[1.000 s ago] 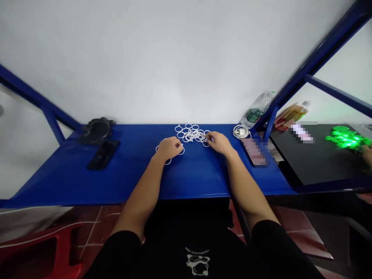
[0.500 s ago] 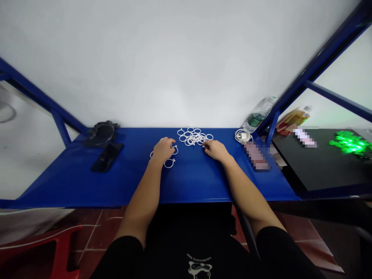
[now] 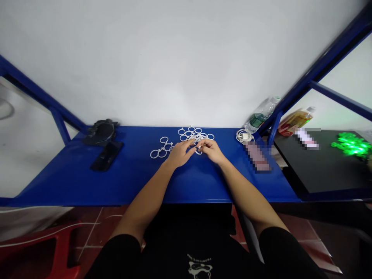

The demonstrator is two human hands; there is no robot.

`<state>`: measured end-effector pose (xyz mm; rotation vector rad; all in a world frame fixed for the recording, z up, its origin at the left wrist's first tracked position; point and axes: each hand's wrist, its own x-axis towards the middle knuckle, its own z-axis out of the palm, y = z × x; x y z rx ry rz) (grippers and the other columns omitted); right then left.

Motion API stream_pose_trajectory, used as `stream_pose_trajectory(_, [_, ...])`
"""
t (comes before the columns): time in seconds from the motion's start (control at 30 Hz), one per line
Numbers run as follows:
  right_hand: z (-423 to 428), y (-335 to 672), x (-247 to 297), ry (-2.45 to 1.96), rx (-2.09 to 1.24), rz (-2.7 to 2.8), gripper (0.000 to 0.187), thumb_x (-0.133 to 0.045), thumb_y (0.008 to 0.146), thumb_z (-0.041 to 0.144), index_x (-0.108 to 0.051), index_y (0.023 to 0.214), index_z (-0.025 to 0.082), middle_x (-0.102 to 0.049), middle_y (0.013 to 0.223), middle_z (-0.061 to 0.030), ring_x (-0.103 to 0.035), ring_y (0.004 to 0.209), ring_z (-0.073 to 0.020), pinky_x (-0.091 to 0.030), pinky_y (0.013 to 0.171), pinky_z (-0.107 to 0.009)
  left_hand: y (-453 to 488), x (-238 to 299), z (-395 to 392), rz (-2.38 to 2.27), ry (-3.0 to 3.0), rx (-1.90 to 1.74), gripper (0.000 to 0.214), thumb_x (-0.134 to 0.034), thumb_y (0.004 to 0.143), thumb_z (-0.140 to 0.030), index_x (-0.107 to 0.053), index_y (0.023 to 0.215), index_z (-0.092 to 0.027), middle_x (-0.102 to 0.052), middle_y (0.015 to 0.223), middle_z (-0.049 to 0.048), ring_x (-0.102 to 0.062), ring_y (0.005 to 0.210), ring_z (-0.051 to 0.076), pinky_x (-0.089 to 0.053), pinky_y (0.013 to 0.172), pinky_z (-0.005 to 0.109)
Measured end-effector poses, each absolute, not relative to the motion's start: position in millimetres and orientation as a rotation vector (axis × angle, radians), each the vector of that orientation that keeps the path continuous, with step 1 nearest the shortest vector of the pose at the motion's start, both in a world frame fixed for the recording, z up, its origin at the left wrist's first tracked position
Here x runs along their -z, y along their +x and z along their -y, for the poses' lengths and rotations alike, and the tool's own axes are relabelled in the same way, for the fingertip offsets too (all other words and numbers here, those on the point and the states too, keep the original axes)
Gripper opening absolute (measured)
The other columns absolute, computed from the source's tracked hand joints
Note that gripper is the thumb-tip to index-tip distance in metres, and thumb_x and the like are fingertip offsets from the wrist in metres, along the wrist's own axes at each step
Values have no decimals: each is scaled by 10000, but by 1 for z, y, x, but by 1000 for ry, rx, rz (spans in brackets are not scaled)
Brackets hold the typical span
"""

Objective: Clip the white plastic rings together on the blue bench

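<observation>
My right hand (image 3: 212, 151) pinches a white plastic ring (image 3: 198, 152) just above the front of a pile of similar rings (image 3: 186, 132). My left hand (image 3: 180, 154) has come close on the other side of that ring. Its fingers are stretched out with the thumb apart, and I see nothing held in them. Left of this hand, several more white rings (image 3: 155, 154) lie spread on the blue tabletop (image 3: 192, 186). Part of that group is hidden behind the left hand.
A black phone (image 3: 107, 155) and a crumpled black object (image 3: 101, 131) lie on the left. On the right are a coiled white cable (image 3: 244, 135), a clear bottle (image 3: 260, 116) and a blurred pink object (image 3: 258, 156). Blue frame bars (image 3: 61, 124) flank the table.
My left hand has moved right, from the spread-out rings to beside my right hand. The right hand has shifted slightly toward me and left with a ring.
</observation>
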<state>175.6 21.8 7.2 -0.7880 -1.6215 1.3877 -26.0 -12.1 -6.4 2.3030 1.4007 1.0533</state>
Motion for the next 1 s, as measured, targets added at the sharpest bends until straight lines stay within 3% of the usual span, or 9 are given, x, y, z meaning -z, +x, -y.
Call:
stream_pose_trajectory(0.2, [-26, 181, -10, -874, -1294, 1519, 179, -724, 729, 331, -711, 846, 196, -650, 702, 11, -533, 621, -129, -421, 597, -253, -21, 29, -1, -1699, 1963, -1093, 367, -466, 1044, -204, -634, 1370, -216, -811, 1027, 61, -765, 962, 245, -560, 876, 372])
stream_pose_trajectory(0.4, [-26, 182, -10, -880, -1292, 1513, 167, -696, 759, 333, -704, 848, 192, -638, 681, 14, -517, 599, -127, -402, 579, -251, -44, 32, -17, -1894, 2083, -1001, 216, -586, 994, -298, -765, 1103, -249, -799, 897, 69, -747, 843, 263, -533, 776, 353])
stream_pose_trajectory(0.63, [-25, 180, -7, -867, -1264, 1548, 128, -663, 751, 302, -691, 814, 194, -643, 686, 14, -525, 597, -123, -415, 583, -249, -69, 19, -23, -1997, 1955, -1194, 265, -554, 998, -261, -749, 1172, -213, -806, 1006, 85, -750, 964, 266, -541, 870, 363])
stream_pose_trajectory(0.77, [-27, 181, -3, -865, -1162, 1603, 142, -585, 738, 255, -711, 768, 196, -656, 677, 7, -558, 619, -137, -436, 598, -257, -59, 14, -15, -1747, 1869, -1325, 335, -460, 984, -176, -739, 1170, -200, -813, 943, 28, -761, 863, 196, -567, 846, 310])
stream_pose_trajectory(1.0, [-26, 182, 0, -850, -913, 1828, 238, -517, 742, 163, -725, 639, 215, -704, 692, -9, -620, 668, -158, -482, 687, -285, -46, 19, -11, -1523, 1831, -1364, 369, -432, 891, -56, -721, 1079, -187, -812, 1081, 28, -785, 849, 161, -609, 846, 300])
